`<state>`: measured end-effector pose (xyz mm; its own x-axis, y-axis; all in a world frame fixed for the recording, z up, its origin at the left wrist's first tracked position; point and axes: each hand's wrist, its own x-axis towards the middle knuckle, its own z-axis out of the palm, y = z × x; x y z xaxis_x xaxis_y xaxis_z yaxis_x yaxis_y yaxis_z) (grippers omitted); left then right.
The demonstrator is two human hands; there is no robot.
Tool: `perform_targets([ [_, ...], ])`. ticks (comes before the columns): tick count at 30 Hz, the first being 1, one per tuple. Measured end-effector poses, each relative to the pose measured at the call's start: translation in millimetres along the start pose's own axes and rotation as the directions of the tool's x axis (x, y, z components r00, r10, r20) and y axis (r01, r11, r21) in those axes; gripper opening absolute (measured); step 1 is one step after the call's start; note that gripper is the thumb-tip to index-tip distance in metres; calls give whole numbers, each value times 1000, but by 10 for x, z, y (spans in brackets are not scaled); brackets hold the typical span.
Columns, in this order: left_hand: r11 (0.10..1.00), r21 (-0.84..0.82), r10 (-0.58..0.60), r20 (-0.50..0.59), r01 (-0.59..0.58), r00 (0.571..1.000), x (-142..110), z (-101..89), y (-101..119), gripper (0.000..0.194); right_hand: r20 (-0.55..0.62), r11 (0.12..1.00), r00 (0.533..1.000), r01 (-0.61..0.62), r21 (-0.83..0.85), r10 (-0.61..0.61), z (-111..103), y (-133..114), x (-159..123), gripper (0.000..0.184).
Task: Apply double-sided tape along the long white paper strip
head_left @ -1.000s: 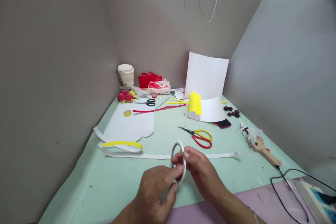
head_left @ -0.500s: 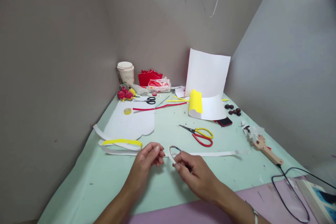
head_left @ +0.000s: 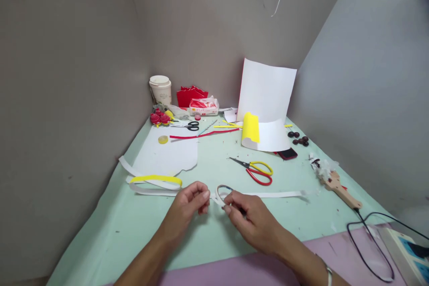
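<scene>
In my right hand (head_left: 250, 216) is a thin, ring-shaped roll of white tape (head_left: 218, 195), pinched between thumb and fingers. My left hand (head_left: 191, 199) is just left of the roll, thumb and forefinger pressed together. A short pale piece shows between those fingertips and the roll, seemingly the tape's end, though too small to be sure. Behind both hands lies a long white paper strip (head_left: 275, 195), which loops at the left, where a yellow-faced length (head_left: 156, 179) shows. Scissors with one yellow and one red handle (head_left: 258, 172) lie beyond my right hand.
A glue gun (head_left: 342, 192) with its cable lies at the right, near a power strip (head_left: 405, 250). Farther back are white sheets (head_left: 266, 89), a yellow roll of paper (head_left: 250, 128), black scissors (head_left: 191, 126), a tape roll (head_left: 163, 140) and a lidded cup (head_left: 160, 89).
My left thumb has shifted slightly, and a pale piece now shows between my left fingertips and the tape roll. My right hand keeps its hold. The view has tilted slightly.
</scene>
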<state>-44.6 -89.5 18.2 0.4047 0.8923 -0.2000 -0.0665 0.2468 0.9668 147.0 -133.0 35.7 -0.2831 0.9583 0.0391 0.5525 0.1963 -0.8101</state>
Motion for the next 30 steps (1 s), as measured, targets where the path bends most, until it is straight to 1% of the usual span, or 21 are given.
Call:
perform_targets([
  [3,999,36,23,-67,-21,998,-12,32,38,22,-79,996,997,-24,-89,17,-35,18,0,19],
  [5,997,69,42,-136,-33,990,-28,63,65,23,-127,991,992,-23,-130,6,-81,30,0,22],
  [7,994,106,51,-217,-28,975,-50,87,88,24,-152,989,988,3,-149,-26,-151,32,3,23],
  [9,990,138,50,-285,-10,957,-78,93,98,25,-153,987,987,32,-155,-56,-242,24,10,21],
  [11,985,174,51,-332,8,942,-107,80,86,26,-125,985,990,42,-170,-63,-341,9,25,19],
  [14,964,263,59,-371,44,927,-137,46,23,27,-3,978,999,35,-207,-36,-462,5,60,19],
  [16,941,331,68,-384,68,921,-144,31,-37,29,88,981,996,40,-192,-23,-504,31,88,20],
  [18,916,389,75,-402,96,913,-143,26,-95,29,144,989,990,33,-147,-12,-509,80,110,22],
  [21,872,465,78,-437,151,896,-132,31,-160,30,168,998,986,8,-66,3,-473,168,118,26],
  [24,815,544,87,-457,200,885,-115,41,-199,29,176,1000,984,10,7,-12,-429,235,102,32],
  [26,770,599,105,-459,219,882,-99,51,-216,27,182,1000,983,14,6,-15,-409,262,94,33],
  [30,687,685,139,-452,243,881,-54,72,-237,26,174,998,984,38,-51,-29,-383,315,112,35],
])
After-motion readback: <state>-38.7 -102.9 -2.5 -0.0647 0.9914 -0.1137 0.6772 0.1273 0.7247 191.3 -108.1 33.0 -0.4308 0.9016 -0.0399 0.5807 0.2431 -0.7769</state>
